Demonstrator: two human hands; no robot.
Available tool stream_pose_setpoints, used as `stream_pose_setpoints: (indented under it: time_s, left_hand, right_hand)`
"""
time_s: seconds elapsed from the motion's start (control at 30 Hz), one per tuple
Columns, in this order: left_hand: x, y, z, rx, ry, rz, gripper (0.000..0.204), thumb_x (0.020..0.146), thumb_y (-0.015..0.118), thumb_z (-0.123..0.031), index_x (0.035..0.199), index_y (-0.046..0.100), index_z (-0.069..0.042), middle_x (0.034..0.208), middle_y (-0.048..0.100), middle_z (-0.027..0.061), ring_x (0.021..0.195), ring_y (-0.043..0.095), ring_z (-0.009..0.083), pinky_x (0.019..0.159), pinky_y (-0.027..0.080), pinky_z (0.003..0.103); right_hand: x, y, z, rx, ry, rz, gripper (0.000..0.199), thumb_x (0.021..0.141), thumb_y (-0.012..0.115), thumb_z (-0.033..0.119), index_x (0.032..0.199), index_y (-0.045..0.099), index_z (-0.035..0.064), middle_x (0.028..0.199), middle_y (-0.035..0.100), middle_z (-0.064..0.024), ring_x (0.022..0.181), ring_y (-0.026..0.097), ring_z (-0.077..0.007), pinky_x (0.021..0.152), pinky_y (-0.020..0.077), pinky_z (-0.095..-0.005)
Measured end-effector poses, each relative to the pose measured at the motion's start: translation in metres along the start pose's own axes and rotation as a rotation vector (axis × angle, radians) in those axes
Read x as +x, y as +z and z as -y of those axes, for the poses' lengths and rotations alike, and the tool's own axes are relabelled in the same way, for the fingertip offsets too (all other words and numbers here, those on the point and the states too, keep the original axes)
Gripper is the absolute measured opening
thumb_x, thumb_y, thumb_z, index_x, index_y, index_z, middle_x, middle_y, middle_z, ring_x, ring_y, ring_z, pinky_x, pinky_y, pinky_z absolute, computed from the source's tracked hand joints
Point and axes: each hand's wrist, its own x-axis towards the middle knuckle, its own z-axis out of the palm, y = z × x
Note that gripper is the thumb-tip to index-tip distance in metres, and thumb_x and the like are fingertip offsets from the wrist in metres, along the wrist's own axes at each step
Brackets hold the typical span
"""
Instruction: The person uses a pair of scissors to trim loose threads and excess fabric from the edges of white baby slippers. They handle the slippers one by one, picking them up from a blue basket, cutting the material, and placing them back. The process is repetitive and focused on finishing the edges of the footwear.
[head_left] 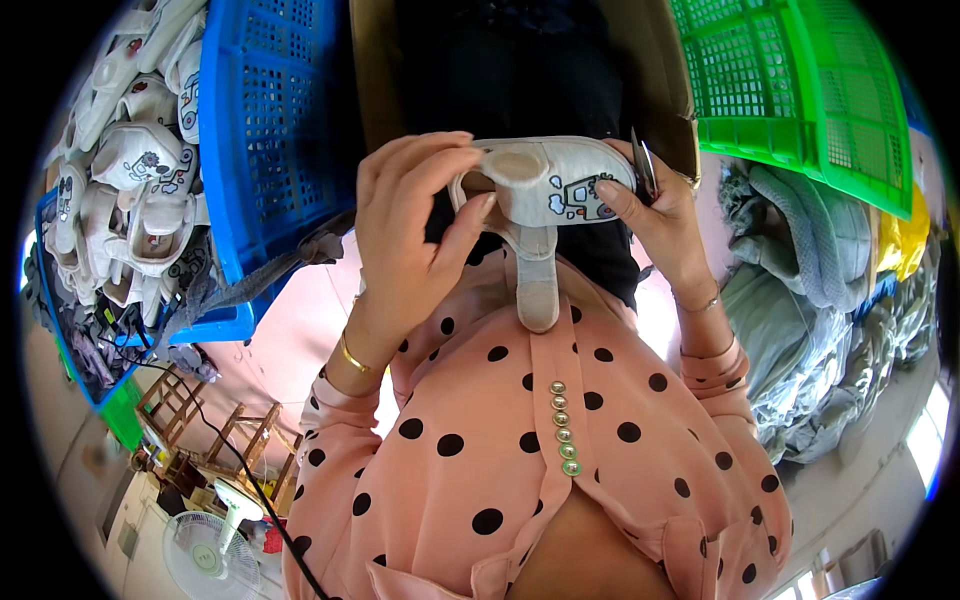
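Note:
A small pale fabric shoe upper is held up before my body, with a cartoon vehicle and clouds printed on its side. From it a narrow strap hangs over my shirt. My right hand grips the printed end, thumb on top and fingers behind. In that same hand is a pair of metal scissors, blades pointing up and away; their handles are mostly hidden. At the other end, my left hand is open, thumb and fingers spread around the upper's opening, fingertips at its edge.
A blue plastic crate stands at left, beside a heap of similar shoe pieces. An open cardboard box is ahead of me. At right are a green crate and grey fabric bundles. A white fan stands lower left.

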Motion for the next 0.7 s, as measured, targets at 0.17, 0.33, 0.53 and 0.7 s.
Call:
stream_pose_setpoints:
  time_s: [0.17, 0.33, 0.53, 0.7]
  left_hand:
    - [0.002, -0.002, 0.013, 0.109, 0.130, 0.101, 0.027, 0.071, 0.078, -0.007, 0.097, 0.071, -0.014, 0.101, 0.069, -0.0010, 0.102, 0.057, 0.0231, 0.087, 0.045, 0.035]
    - [0.003, -0.003, 0.020, 0.128, 0.250, 0.096, 0.024, 0.069, 0.079, -0.009, 0.092, 0.072, -0.014, 0.096, 0.070, -0.0016, 0.096, 0.059, 0.0212, 0.085, 0.046, 0.034]
    - [0.002, -0.007, 0.017, 0.008, 0.159, 0.181, 0.020, 0.075, 0.075, -0.008, 0.094, 0.072, -0.010, 0.097, 0.070, 0.0013, 0.087, 0.060, 0.0222, 0.075, 0.049, 0.033]
    - [-0.007, -0.011, 0.009, -0.245, -0.395, 0.463, 0.015, 0.086, 0.069, -0.006, 0.100, 0.070, -0.001, 0.088, 0.067, 0.0072, 0.075, 0.059, 0.0150, 0.066, 0.047, 0.027]
  right_hand:
    - [-0.001, -0.001, 0.003, -0.062, -0.105, 0.023, 0.046, 0.088, 0.072, 0.012, 0.129, 0.056, -0.0032, 0.112, 0.067, -0.0073, 0.101, 0.061, -0.0110, 0.092, 0.0486, -0.0250]
    - [0.000, -0.001, 0.004, -0.052, -0.143, 0.034, 0.047, 0.088, 0.072, 0.010, 0.130, 0.056, -0.0020, 0.115, 0.066, -0.0082, 0.103, 0.061, -0.0117, 0.094, 0.0481, -0.0253]
    - [0.004, -0.004, 0.001, -0.089, -0.173, 0.070, 0.043, 0.088, 0.071, 0.010, 0.128, 0.058, -0.0012, 0.115, 0.066, -0.0085, 0.101, 0.063, -0.0132, 0.089, 0.0498, -0.0243]
    - [0.003, 0.005, -0.024, -0.346, -0.215, 0.041, 0.038, 0.088, 0.071, 0.013, 0.124, 0.062, 0.0059, 0.095, 0.070, -0.0078, 0.079, 0.067, -0.0118, 0.069, 0.0514, -0.0207]
